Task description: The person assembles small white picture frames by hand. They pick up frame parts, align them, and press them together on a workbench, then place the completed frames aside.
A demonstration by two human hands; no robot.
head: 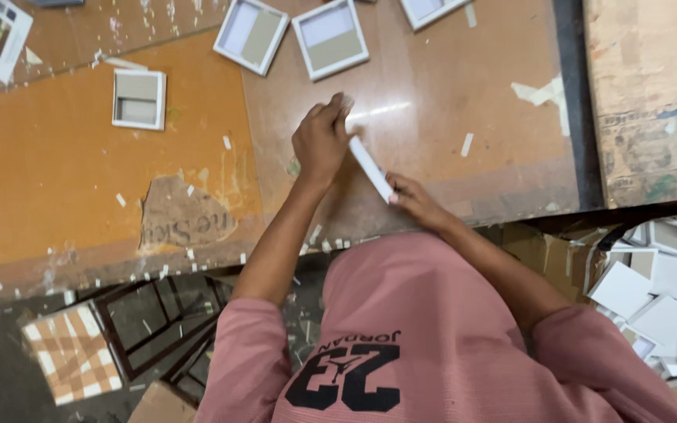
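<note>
We stand at a big brown worktable (pixel 448 94) with bits of white tape and paper scraps stuck all over it. At our right side sits a heap of white flat box pieces (pixel 660 305), close by so we can reach them. On the table lie small square white box trays, open side up: one alone on the orange part (pixel 139 99) and two side by side farther up (pixel 287 35). In the middle we hold a thin white strip (pixel 371 168) just over the table. Our left hand (pixel 321 141) has its fingers curled tight around the top end. Our right hand (pixel 417 200) pinches the bottom end with its fingertips. We hold both ends so the strip stays straight and tilted between our hands
</note>
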